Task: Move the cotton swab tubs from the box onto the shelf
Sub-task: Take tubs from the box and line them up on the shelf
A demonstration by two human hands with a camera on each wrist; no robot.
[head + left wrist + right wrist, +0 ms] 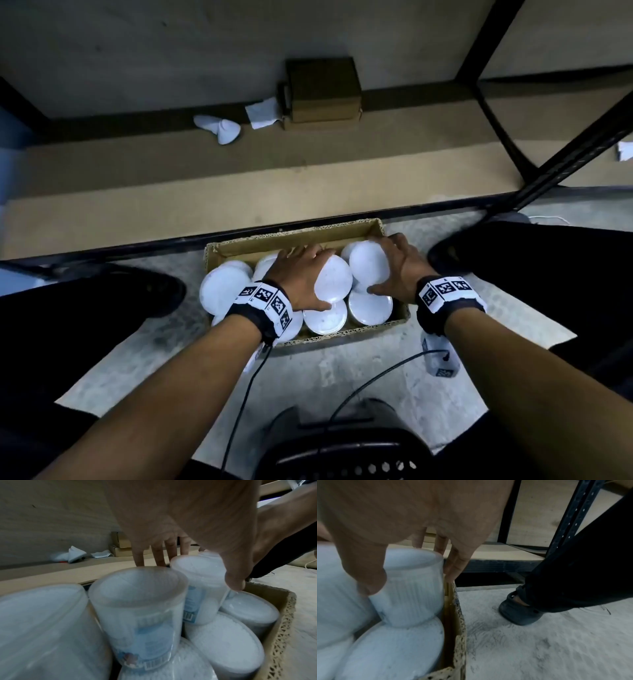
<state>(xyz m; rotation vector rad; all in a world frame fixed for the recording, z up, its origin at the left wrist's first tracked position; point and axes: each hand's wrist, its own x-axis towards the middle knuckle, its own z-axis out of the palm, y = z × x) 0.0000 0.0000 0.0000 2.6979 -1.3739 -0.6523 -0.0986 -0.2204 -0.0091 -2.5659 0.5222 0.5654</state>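
Observation:
An open cardboard box point(294, 236) on the floor holds several white cotton swab tubs. My left hand point(308, 277) reaches in from above and grips one tub point(337, 282), thumb on its near edge. In the left wrist view its fingers point(145, 555) reach past the far rim of a blue-labelled tub point(137, 601). My right hand point(394, 267) grips another tub point(368, 263) at the box's right end. The right wrist view shows that tub point(412, 588) lifted above the others, between thumb and fingers point(453, 566). The low wooden shelf point(205, 198) lies just beyond the box.
A small brown carton point(322, 92), crumpled white paper point(219, 128) and a tissue point(263, 113) sit at the shelf's back. A black metal upright point(565, 164) rises at the right. My dark-trousered legs point(102, 308) flank the box. A black basket point(342, 455) is nearest me.

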